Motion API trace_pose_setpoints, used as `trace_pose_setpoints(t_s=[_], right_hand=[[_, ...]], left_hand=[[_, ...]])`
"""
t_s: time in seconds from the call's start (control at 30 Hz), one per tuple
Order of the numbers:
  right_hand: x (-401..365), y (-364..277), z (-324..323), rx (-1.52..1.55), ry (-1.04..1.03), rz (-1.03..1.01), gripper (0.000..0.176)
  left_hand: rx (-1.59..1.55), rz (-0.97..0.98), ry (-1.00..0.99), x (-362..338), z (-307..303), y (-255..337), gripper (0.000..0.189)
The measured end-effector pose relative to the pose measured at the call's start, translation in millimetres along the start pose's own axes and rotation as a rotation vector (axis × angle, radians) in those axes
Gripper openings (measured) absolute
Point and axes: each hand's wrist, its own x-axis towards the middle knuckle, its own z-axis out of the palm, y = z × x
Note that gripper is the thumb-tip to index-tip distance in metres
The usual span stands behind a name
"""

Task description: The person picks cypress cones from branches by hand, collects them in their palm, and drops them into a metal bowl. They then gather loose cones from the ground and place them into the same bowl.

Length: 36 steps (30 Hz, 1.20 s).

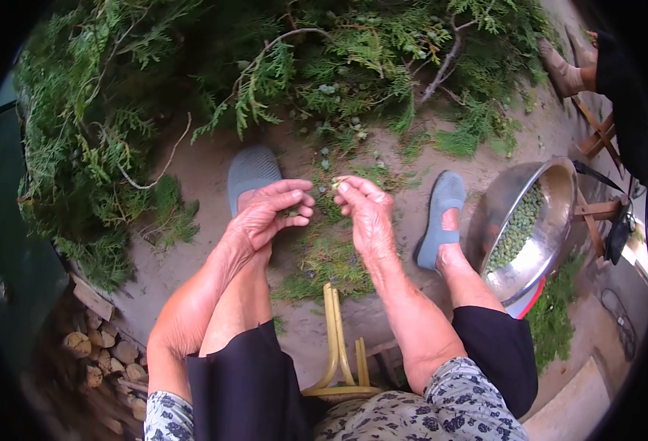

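Observation:
My left hand [278,204] is half curled, palm turned inward, with a bit of green cones [290,212] showing between the fingers. Close beside it, my right hand [368,206] pinches a small green sprig [336,183] between thumb and forefinger. Both hands are over the ground between my two blue-grey shoes [255,173]. Below them lie loose green clippings [327,261]. To the right, a tilted steel bowl [565,184] holds many small green cones [516,228].
A large heap of cut evergreen branches [265,73] spreads across the front. Stacked firewood [96,349] lies at lower left. Yellow chair parts [333,331] show between my legs. Another person's foot [561,67] and a wooden stool [596,136] are at upper right.

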Motion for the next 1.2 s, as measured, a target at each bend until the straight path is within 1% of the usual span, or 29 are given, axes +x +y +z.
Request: trace_pose_setpoints(t_s=[0.03,0.07,0.13,0.17,0.27,0.3,0.33,0.4,0.43,0.5,0.53,0.6,0.63,0.7,0.73,0.8,0.83,0.9,0.93,1.0,1.03,1.07,1.1,1.13,1.2], right_hand=[[-5,8,9,0.065,-0.008,0.041,0.018],[-9,15,20,0.047,0.03,0.034,0.017],[-14,25,32,0.012,0.046,-0.02,0.016],[-15,28,35,-0.072,0.042,-0.084,0.014],[-16,33,39,-0.235,0.056,-0.173,0.011],[-19,28,42,-0.312,0.091,-0.184,0.011],[-19,25,44,-0.314,0.091,-0.188,0.011],[-21,21,44,-0.448,0.075,-0.211,0.01],[-20,21,44,-0.45,0.075,-0.213,0.01],[-19,21,43,-0.223,0.046,-0.155,0.01],[-21,19,43,-0.224,0.045,-0.156,0.01],[-25,15,43,-0.236,-0.025,-0.146,0.012],[-26,18,43,-0.237,-0.027,-0.144,0.012],[-22,28,40,-0.201,-0.02,-0.16,0.013],[-17,33,37,-0.2,-0.021,-0.161,0.013],[-9,40,33,-0.43,-0.005,-0.291,0.015],[-11,42,33,-0.428,-0.004,-0.292,0.015],[-17,43,39,-0.345,0.046,-0.232,0.013],[-21,41,42,-0.346,0.044,-0.231,0.013],[-28,37,46,-0.199,0.132,-0.002,0.013],[-24,47,39,-0.018,0.126,0.071,0.011],[-18,56,29,0.166,0.119,0.143,0.01],[-20,47,28,-0.088,0.078,0.185,0.011],[-18,47,25,-0.086,0.075,0.185,0.011],[-22,49,19,-0.767,0.051,-0.509,0.014]], left_hand=[[0.013,-0.002,-0.007,0,-1,-1,0.028],[0.026,-0.004,-0.017,0,-1,-1,0.03],[0.019,-0.003,-0.01,0,-1,-1,0.029],[0.032,0.011,0.006,1,-2,-1,0.029],[0.081,-0.003,0.029,2,0,-2,0.027],[0.118,-0.02,0.047,2,1,-1,0.025],[0.118,-0.017,0.044,2,0,-1,0.025],[0.139,0.006,0.07,3,-1,-4,0.019],[0.138,0.008,0.068,3,-1,-4,0.019],[0.188,0.006,0.088,2,-1,-3,0.016],[0.188,0.007,0.088,2,-1,-4,0.016],[0.241,0.029,0.077,-1,1,-4,0.013],[0.239,0.029,0.079,-3,3,-4,0.013],[0.335,0.04,0.071,-7,7,-1,0.01],[0.336,0.041,0.071,-7,6,-1,0.01],[0.349,0.053,0.076,-7,5,-3,0.008],[0.351,0.052,0.076,-7,5,-2,0.008],[0.251,0.022,0.045,-8,6,0,0.008],[0.249,0.022,0.047,-9,5,1,0.008],[0.209,-0.011,-0.049,-9,3,3,0.007],[0.209,-0.012,-0.049,-9,1,2,0.007],[0.134,0.012,-0.079,-10,-1,2,0.008],[0.058,0.039,-0.107,-10,-2,3,0.01],[0.06,0.041,-0.104,-9,-3,4,0.01],[0.006,0.083,-0.058,-10,-3,4,0.014]])
